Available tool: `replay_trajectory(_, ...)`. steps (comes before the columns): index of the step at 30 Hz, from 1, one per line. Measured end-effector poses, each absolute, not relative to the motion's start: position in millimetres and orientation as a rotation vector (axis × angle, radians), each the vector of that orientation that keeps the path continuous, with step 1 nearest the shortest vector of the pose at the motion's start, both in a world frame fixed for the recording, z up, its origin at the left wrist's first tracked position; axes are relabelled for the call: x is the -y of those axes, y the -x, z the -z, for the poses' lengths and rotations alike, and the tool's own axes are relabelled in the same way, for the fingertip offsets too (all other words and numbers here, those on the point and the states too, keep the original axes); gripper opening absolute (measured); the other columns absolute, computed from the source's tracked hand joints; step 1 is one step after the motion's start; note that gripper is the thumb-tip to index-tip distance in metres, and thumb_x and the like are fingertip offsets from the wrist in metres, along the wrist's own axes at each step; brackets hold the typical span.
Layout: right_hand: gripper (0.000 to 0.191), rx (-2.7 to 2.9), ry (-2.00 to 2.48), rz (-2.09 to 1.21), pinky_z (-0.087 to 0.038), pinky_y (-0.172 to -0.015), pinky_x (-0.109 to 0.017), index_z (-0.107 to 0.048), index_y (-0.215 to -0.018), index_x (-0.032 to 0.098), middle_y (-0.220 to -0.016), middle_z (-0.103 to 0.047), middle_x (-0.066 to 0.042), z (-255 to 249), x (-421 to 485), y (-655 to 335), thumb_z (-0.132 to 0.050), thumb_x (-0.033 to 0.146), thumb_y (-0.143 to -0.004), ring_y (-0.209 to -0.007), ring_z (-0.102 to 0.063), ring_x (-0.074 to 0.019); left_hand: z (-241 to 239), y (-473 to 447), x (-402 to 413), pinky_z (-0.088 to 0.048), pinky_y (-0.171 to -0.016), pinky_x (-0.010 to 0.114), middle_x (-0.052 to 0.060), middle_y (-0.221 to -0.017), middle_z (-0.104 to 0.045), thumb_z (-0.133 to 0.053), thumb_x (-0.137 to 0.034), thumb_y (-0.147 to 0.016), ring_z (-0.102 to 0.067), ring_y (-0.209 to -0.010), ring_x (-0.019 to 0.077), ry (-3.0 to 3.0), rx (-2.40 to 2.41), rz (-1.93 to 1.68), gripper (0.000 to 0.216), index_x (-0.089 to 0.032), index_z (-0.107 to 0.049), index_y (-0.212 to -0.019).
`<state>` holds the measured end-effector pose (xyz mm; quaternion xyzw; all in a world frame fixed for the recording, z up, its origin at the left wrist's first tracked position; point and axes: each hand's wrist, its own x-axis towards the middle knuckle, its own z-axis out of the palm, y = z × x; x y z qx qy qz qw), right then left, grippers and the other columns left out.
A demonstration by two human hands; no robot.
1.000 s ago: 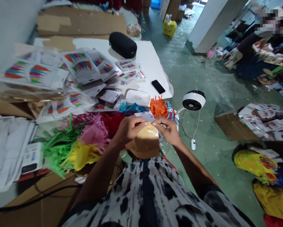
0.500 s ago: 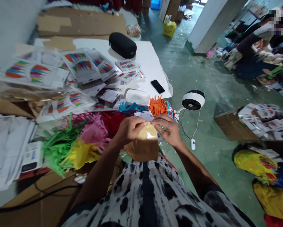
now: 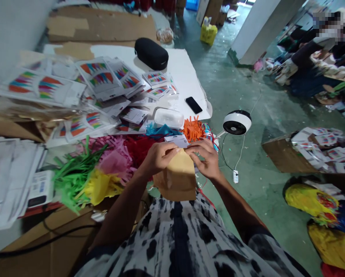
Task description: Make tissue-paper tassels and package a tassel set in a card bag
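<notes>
A tan, slightly glossy sheet (image 3: 179,175) hangs in front of my body, its top edge pinched between both hands. My left hand (image 3: 163,156) closes on the upper left of that edge, thumb and fingers together. Close beside it, my right hand (image 3: 204,156) pinches the upper right. Just beyond the fingers lies a white card (image 3: 176,141), partly covered by my hands. Around it are orange fringed tissue paper (image 3: 193,129), blue tissue paper (image 3: 160,130) and a white dish (image 3: 169,117). Red tissue paper (image 3: 134,150) lies left of my left hand.
Packets with colourful printed cards (image 3: 99,79), a black case (image 3: 151,54) and a phone (image 3: 193,104) lie on the white table (image 3: 180,65). Green fringed tissue (image 3: 71,175) is at left. A small fan (image 3: 236,122) stands right, near a carton (image 3: 284,154). A person sits far right.
The tan sheet has shifted slightly down and right at its lower end, and its bright glare has faded. Both hands keep their pinch at the top edge. The view has moved slightly.
</notes>
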<state>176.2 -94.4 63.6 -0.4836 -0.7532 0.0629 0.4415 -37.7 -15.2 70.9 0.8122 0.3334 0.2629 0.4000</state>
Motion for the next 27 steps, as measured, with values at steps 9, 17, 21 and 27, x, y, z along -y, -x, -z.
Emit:
replay_trajectory(9, 0.003, 1.264, 1.274, -0.606, -0.052, -0.097, -0.041, -0.077, -0.095, 0.028, -0.103, -0.073, -0.002, -55.6, 94.5, -178.6, -0.076, 0.030, -0.093, -0.103, -0.068, -0.0218, -32.5, 78.0, -39.0, -0.044, -0.074, 0.033, 0.011, -0.101, -0.080, -0.050, -0.037, -0.100, -0.071, -0.091, 0.0279, -2.211, -1.646, -0.337, 0.034, -0.024, -0.080, -0.109)
replay_trajectory(17, 0.022, 0.945, 1.359, -1.020, -0.053, -0.088, -0.034, -0.075, -0.095, 0.025, -0.096, -0.074, -0.002, 18.2, 73.5, -190.0, -0.084, 0.040, -0.082, -0.091, -0.068, -0.0184, 20.0, 121.4, -99.6, -0.020, -0.119, 0.073, 0.014, -0.132, -0.070, -0.053, -0.026, -0.099, -0.055, -0.128, 0.0367, -2.491, -1.751, -0.250, 0.034, -0.021, -0.074, -0.125)
replay_trajectory(21, 0.025, 1.014, 1.468, -1.038, -0.054, -0.084, -0.033, -0.072, -0.095, 0.023, -0.094, -0.072, -0.002, 56.7, 48.9, -197.2, -0.079, 0.044, -0.083, -0.087, -0.067, -0.0180, 49.6, 73.6, -79.9, -0.009, -0.128, 0.066, 0.010, -0.147, -0.063, -0.048, -0.027, -0.102, -0.046, -0.143, 0.0327, -2.563, -1.503, -0.530, 0.041, -0.024, -0.066, -0.138)
replay_trajectory(27, 0.022, 1.163, 1.533, -1.123, -0.050, -0.064, -0.028, -0.070, -0.095, 0.023, -0.082, -0.067, 0.001, 102.5, -1.0, -212.2, -0.074, 0.042, -0.085, -0.069, -0.062, -0.0145, 115.6, -3.7, -32.3, -0.027, -0.126, 0.060, 0.013, -0.161, -0.050, -0.058, -0.035, -0.098, -0.038, -0.152, 0.0386, -2.449, -1.202, -0.396, 0.059, -0.017, -0.052, -0.154)
